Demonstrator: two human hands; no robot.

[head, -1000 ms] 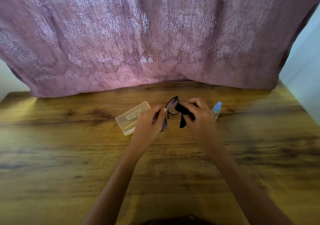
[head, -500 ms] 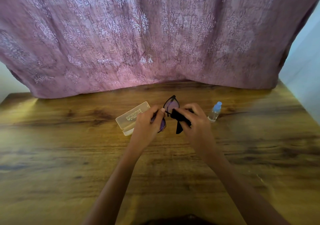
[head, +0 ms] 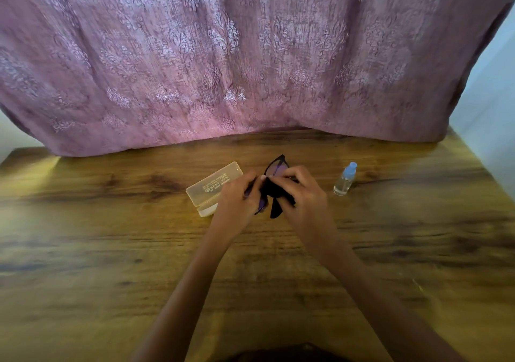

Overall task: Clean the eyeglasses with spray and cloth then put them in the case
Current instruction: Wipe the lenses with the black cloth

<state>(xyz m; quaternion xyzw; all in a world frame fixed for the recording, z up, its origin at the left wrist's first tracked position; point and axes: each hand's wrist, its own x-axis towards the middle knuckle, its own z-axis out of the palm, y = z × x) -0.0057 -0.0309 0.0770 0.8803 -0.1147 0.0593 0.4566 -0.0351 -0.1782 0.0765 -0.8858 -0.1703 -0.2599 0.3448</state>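
Note:
Black-framed eyeglasses (head: 276, 166) with purple-tinted lenses are held above the wooden table (head: 111, 250), one lens sticking up past my fingers. My left hand (head: 237, 197) grips the frame on its left side. My right hand (head: 303, 194) pinches a black cloth (head: 274, 202) against the glasses, and a corner of the cloth hangs down between my hands. A translucent yellowish case (head: 213, 186) lies open on the table just left of my left hand. A small clear spray bottle (head: 345, 179) with a blue cap stands to the right, apart from my hands.
A pink patterned curtain (head: 250, 55) hangs along the table's far edge. A pale wall (head: 490, 105) borders the right side. Bare wood stretches in front of and beside my arms.
Both hands have drawn closer together and shifted slightly left. The cloth now covers more of the glasses, with only one lens showing above my fingers.

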